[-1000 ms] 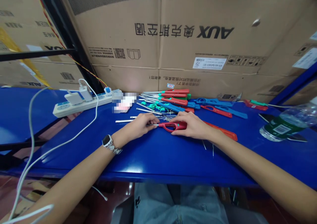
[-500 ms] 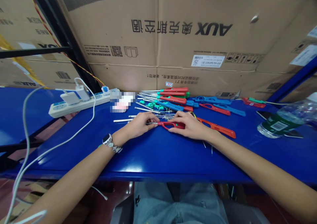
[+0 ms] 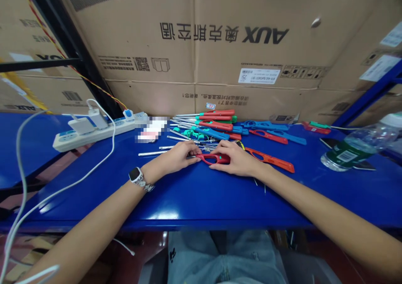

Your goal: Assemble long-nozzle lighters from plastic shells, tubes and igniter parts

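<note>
A red long-necked lighter (image 3: 222, 158) lies crosswise between my two hands, just above the blue table. My left hand (image 3: 181, 157) pinches it where the metal neck meets the red body. The fingers of my right hand (image 3: 235, 157) are closed around its handle end. Behind them is a pile of similar lighters (image 3: 216, 126) with red and blue handles and metal tubes. Small green parts (image 3: 192, 133) lie among the tubes. An orange handle shell (image 3: 273, 160) rests right of my right hand, beside a yellow-and-black item (image 3: 240, 145) partly hidden by that hand.
Blue handle shells (image 3: 265, 126) and a red one (image 3: 269, 136) lie at the back right. A plastic bottle (image 3: 348, 152) lies on the right over a dark flat object. On the left are a power strip (image 3: 84, 138) and white cables. A large carton (image 3: 201, 49) stands behind.
My right hand's fingers have shifted on the red lighter's handle, and its body has turned slightly. My left hand keeps its pinch. The whole view has moved a little.
</note>
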Demonstrator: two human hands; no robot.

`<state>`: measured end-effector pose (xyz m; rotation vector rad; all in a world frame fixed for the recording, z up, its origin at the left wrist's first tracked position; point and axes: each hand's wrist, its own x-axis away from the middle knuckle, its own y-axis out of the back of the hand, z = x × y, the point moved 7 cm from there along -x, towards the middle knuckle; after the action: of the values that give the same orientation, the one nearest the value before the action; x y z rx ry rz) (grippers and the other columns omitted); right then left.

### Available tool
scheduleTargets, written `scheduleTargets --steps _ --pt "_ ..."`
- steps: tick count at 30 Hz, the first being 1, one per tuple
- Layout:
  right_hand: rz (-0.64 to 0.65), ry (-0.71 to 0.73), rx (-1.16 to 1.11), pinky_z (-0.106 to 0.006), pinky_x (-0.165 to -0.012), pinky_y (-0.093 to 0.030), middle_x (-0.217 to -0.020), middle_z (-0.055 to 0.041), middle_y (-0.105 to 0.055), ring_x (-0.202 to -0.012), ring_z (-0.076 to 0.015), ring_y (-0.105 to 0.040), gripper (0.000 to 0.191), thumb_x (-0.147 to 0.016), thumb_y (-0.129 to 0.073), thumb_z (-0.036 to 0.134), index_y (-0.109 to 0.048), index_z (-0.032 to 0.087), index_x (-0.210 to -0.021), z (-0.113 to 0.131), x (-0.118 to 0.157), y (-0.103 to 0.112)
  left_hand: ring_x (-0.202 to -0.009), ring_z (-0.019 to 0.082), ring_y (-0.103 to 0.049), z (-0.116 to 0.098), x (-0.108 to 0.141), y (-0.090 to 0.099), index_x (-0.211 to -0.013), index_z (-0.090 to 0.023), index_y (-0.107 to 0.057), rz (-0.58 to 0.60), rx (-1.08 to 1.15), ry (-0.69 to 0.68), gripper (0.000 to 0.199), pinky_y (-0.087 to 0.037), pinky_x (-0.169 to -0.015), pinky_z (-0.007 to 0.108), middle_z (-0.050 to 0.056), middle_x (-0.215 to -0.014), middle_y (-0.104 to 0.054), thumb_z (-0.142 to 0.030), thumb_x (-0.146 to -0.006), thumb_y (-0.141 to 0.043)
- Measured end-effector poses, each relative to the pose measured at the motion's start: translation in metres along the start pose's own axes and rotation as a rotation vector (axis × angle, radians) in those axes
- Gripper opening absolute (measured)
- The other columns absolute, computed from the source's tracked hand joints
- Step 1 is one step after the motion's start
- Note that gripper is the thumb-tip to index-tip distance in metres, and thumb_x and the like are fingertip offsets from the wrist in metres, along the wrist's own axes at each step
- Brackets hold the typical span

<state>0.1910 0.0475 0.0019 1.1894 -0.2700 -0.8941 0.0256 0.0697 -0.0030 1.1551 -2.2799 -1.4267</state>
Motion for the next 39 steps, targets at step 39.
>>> scheduleTargets --steps 39 --pt "-0.085 -0.023 0.035 -0.047 -0.096 -0.046 -0.12 -0.0091 -0.067 -0.11 -0.0288 -0.062 0.037 -0.089 -0.077 0.046 -0.069 0.024 -0.118 0.003 0.003 0.011 -0.087 0.021 -0.063 -0.007 0.011 0.003 -0.099 -0.017 -0.066 -0.033 -0.14 -0.041 0.014 -0.053 -0.08 0.036 0.007 -0.097 -0.063 -0.03 -0.097 -0.062"
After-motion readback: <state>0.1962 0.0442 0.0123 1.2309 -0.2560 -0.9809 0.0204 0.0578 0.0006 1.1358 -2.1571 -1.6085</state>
